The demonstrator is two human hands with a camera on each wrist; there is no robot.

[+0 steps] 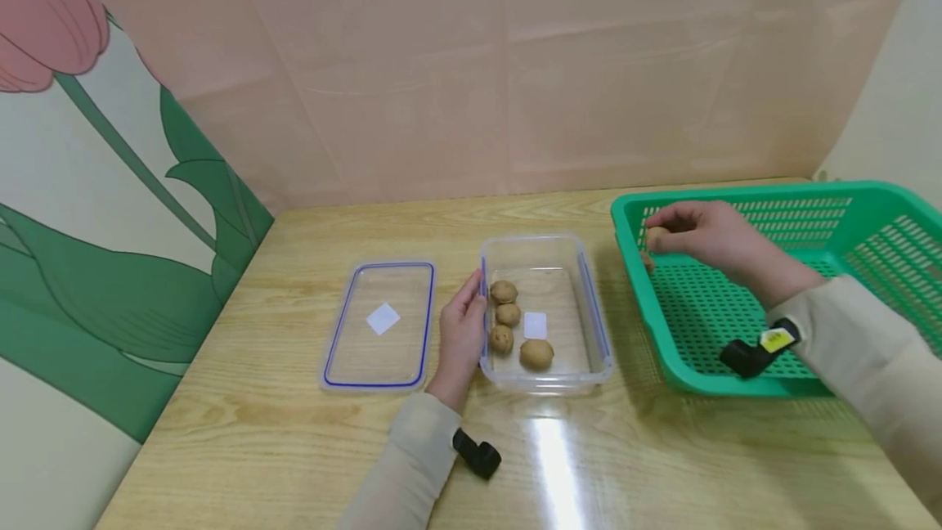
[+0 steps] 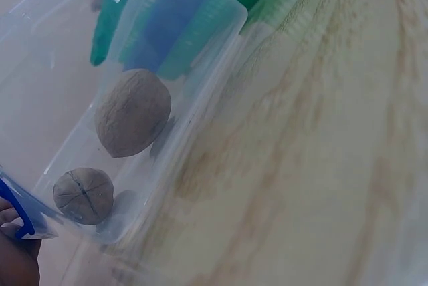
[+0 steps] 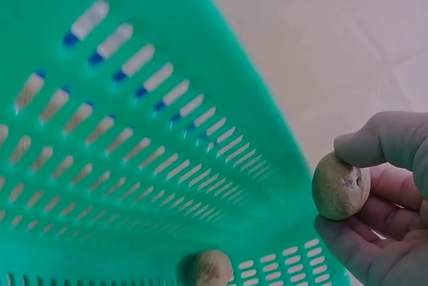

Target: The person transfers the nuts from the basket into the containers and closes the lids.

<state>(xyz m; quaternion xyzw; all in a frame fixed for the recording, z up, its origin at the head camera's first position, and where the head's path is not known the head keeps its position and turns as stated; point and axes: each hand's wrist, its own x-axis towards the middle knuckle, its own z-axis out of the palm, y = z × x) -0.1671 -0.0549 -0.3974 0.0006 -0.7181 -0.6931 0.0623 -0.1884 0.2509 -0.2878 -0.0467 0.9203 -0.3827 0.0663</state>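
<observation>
My right hand pinches a walnut between thumb and fingers, above the left end of the green basket. Below it, another walnut lies in the basket's corner, mostly covered by the hand in the head view. My left hand rests against the left wall of a clear plastic container, fingers along the outside. Inside, several walnuts line the left side, and a larger walnut lies near the front. The left wrist view shows two, one a small walnut with seams meeting at its end.
Left of the container, a clear lid with a blue seal lies flat on the wooden table. A white square label shows in the container. The basket stands right of it, and a pinkish covering rises behind the table.
</observation>
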